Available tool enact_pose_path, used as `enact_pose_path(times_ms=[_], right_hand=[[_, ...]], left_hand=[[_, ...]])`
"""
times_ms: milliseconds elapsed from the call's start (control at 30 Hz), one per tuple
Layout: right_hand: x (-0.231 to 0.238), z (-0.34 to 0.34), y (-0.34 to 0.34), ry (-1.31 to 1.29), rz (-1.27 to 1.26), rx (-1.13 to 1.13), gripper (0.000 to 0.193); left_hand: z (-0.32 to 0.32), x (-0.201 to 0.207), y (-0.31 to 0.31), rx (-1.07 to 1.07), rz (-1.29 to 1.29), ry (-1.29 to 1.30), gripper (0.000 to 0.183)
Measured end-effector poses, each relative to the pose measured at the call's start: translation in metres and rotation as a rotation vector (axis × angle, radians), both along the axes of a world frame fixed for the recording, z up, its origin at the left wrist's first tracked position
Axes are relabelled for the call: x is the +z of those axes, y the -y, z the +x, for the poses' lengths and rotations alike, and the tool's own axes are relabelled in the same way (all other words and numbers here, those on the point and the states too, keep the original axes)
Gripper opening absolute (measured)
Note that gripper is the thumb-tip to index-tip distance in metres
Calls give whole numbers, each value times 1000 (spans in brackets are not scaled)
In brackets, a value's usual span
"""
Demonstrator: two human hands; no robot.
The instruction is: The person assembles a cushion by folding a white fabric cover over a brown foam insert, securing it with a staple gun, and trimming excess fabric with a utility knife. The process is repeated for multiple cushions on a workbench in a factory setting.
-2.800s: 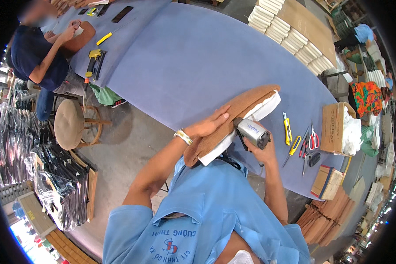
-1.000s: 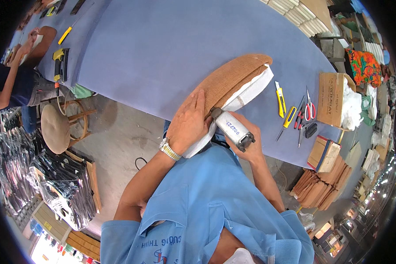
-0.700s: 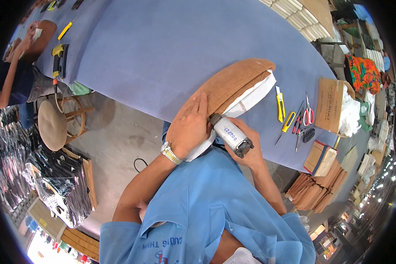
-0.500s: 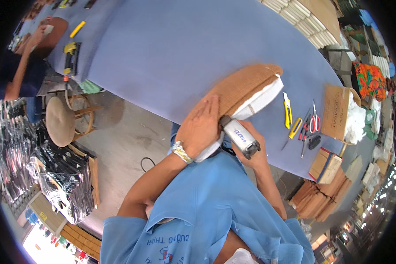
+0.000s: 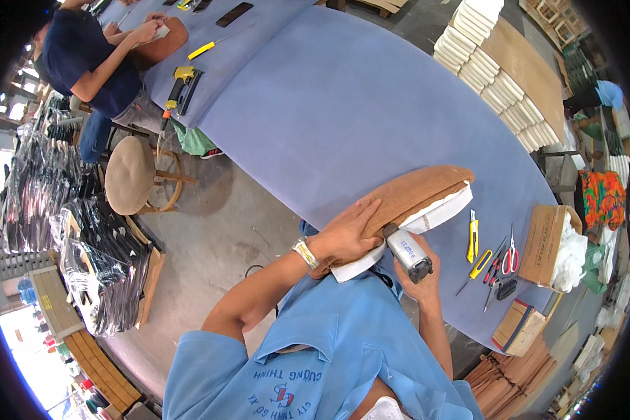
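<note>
A brown fabric-covered seat pad (image 5: 420, 190) rests partly on the blue table and reaches over its near edge toward my body. White lining (image 5: 441, 211) shows along the pad's near side. My left hand (image 5: 346, 236) lies on the brown cover with its fingers stretched out, pressing the pad down. In my right hand (image 5: 427, 274) is a silver and black staple gun (image 5: 407, 253), its nose against the pad's edge by my left hand. My right fingers wrap round the tool's grip, mostly hidden beneath its body.
Right of the pad lie a yellow utility knife (image 5: 473, 236), yellow-handled screwdriver (image 5: 481, 263) and red-handled scissors (image 5: 510, 260). Beyond stands a cardboard box (image 5: 544, 245) with white stuffing. Another staple gun (image 5: 182, 89) lies far left, near a co-worker (image 5: 91, 59). A round stool (image 5: 129, 175) stands left.
The whole view has shifted, so the table and pad appear lower and farther right, and more of the co-worker shows. My hands keep about the same hold on the pad and staple gun.
</note>
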State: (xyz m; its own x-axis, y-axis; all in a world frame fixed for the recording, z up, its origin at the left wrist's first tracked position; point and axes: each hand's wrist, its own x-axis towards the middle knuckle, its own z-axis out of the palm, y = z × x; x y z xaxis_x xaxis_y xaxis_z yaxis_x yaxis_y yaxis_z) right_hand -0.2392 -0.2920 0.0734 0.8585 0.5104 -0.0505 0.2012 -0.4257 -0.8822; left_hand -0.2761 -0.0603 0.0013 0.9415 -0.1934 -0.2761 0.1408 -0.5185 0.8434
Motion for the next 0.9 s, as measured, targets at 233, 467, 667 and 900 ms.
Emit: enact_pose_path(times_ms=[233,467,667,900], right_hand=[[0,-7,1,-10,-21,-29,56],[9,-5,3,-83,-58,20,59],[5,-5,1,-145,-69,1,62],[-8,-14,7,-86,6,-39,64]], left_hand=[[-2,36,9,13,209,-29,88],[-10,23,9,37,212,46,88],[-1,42,19,48,295,-17,89],[-5,23,16,85,222,58,87]])
